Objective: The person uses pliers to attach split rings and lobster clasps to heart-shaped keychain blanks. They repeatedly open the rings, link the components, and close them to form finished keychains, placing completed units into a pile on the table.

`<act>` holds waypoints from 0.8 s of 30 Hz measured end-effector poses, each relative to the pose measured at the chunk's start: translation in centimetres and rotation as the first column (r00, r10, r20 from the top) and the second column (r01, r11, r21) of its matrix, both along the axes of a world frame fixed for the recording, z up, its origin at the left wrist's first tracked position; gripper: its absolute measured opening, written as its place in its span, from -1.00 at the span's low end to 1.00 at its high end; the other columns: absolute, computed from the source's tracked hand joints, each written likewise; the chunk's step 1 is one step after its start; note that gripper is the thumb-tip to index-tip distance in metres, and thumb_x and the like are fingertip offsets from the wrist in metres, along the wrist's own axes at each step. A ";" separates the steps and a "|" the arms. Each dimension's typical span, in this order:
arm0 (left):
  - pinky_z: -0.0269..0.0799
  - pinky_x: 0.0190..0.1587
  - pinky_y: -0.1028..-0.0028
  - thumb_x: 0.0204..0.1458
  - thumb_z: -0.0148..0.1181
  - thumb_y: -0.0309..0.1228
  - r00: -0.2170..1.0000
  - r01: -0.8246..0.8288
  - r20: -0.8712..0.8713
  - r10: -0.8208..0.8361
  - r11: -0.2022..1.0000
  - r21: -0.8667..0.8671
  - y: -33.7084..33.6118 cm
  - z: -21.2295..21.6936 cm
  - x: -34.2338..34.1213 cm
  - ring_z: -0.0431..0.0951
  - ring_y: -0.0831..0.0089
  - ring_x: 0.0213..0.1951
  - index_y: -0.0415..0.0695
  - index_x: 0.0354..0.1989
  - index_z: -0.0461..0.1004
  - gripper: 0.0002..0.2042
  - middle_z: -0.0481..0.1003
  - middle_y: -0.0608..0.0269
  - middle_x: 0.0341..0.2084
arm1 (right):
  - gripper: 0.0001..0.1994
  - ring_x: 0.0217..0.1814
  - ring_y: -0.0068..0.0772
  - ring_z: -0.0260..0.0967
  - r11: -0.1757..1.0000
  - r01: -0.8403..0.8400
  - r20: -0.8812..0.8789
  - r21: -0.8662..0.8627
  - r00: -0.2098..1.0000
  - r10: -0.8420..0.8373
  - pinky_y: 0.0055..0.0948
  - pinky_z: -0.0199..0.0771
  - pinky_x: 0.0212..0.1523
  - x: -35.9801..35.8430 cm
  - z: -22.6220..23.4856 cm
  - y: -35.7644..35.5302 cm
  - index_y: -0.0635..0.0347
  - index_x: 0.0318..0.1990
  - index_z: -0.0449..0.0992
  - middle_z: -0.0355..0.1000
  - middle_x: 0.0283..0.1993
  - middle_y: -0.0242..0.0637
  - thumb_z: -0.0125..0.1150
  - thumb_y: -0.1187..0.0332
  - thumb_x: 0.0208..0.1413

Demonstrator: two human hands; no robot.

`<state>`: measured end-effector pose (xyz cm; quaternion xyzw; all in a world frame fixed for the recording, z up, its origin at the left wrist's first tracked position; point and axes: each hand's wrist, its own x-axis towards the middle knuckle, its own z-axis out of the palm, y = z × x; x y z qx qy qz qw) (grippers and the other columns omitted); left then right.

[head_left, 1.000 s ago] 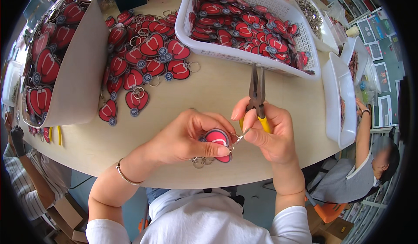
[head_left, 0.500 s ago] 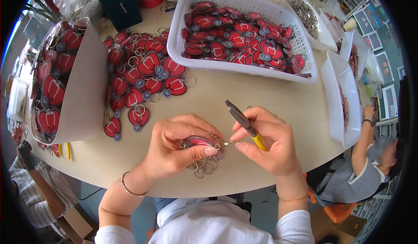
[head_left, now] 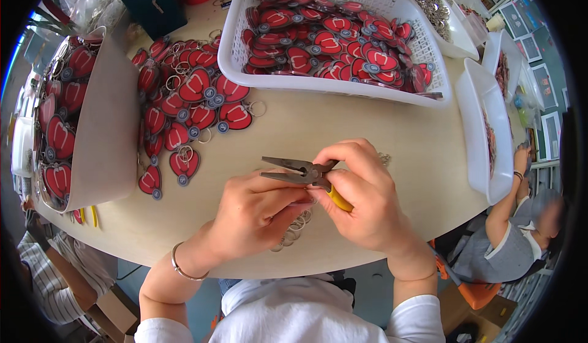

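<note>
My left hand [head_left: 251, 211] is closed, its fingers folded around red keychains whose flat charms are mostly hidden behind it. Several metal split rings [head_left: 295, 228] dangle below its fingertips. In my right hand [head_left: 370, 205] is a pair of pliers [head_left: 313, 173] with a yellow handle, the dark jaws parted and pointing left above the left hand's fingers. The fingertips of both hands meet just under the pliers; what they pinch there is too small to make out. A few small metal bits [head_left: 384, 158] lie on the table behind my right hand.
A pile of red keychains with rings [head_left: 196, 86] lies left of centre. Beside it stands a tall bin [head_left: 107, 128] full of them. A white basket [head_left: 343, 89] of red charms is at the back. White trays [head_left: 484, 128] stand right; people sit at both sides.
The pliers have swung from pointing up to lying across leftward, and their jaws have opened. My left hand has turned, hiding the red charm seen before. My hands have come together.
</note>
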<state>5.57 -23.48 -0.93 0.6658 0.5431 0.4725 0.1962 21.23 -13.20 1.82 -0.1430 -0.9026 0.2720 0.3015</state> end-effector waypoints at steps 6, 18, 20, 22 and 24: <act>0.48 -0.42 0.46 -0.25 0.32 -0.67 0.986 0.043 0.167 -0.020 0.990 -0.133 0.1 0.3 0.1 0.56 0.29 -0.44 -0.29 -0.41 0.56 -0.84 0.54 0.11 -0.37 | -0.84 -0.14 -0.14 0.29 1.000 0.013 0.073 -0.022 0.997 -0.011 -0.24 0.30 -0.18 0.1 0.2 -0.2 0.35 -0.39 0.38 0.32 -0.17 -0.18 0.27 0.55 -0.09; 0.48 -0.26 0.47 -0.10 0.29 -0.64 0.841 0.264 0.527 -0.119 0.942 -0.209 0.1 0.6 -0.5 0.55 0.38 -0.30 -0.33 -0.33 0.55 -0.86 0.52 0.12 -0.30 | -0.89 -0.22 -0.22 0.38 0.844 0.090 0.117 -0.528 0.993 -0.033 -0.36 0.40 -0.21 0.5 0.9 0.0 0.35 -0.33 0.43 0.34 -0.20 -0.17 0.20 0.48 0.07; 0.47 -0.25 0.48 -0.09 0.30 -0.62 0.811 0.283 0.573 -0.113 0.934 -0.218 0.0 0.8 -0.7 0.54 0.39 -0.29 -0.33 -0.33 0.55 -0.87 0.52 0.12 -0.30 | -0.89 -0.23 -0.27 0.39 0.845 0.089 0.118 -0.527 0.993 -0.031 -0.37 0.41 -0.21 0.6 1.1 0.0 0.36 -0.33 0.43 0.34 -0.20 -0.19 0.19 0.49 0.07; 0.47 -0.23 0.48 -0.13 0.33 -0.63 0.722 0.323 0.688 -0.073 0.915 -0.243 -0.1 0.8 -0.8 0.55 0.37 -0.30 -0.36 -0.38 0.56 -0.88 0.53 0.07 -0.32 | -0.90 -0.22 -0.34 0.38 0.817 0.066 0.104 -0.573 0.995 -0.008 -0.40 0.39 -0.20 0.6 1.2 0.1 0.36 -0.33 0.43 0.34 -0.20 -0.22 0.19 0.49 0.07; 0.47 -0.24 0.48 -0.15 0.35 -0.61 0.614 0.381 0.789 -0.034 0.888 -0.258 0.0 1.0 -0.9 0.56 0.35 -0.32 -0.37 -0.43 0.55 -0.88 0.53 0.02 -0.34 | -0.90 -0.21 -0.41 0.37 0.777 0.042 0.087 -0.628 0.996 0.016 -0.44 0.38 -0.18 0.6 1.1 0.1 0.35 -0.33 0.43 0.34 -0.20 -0.24 0.19 0.49 0.08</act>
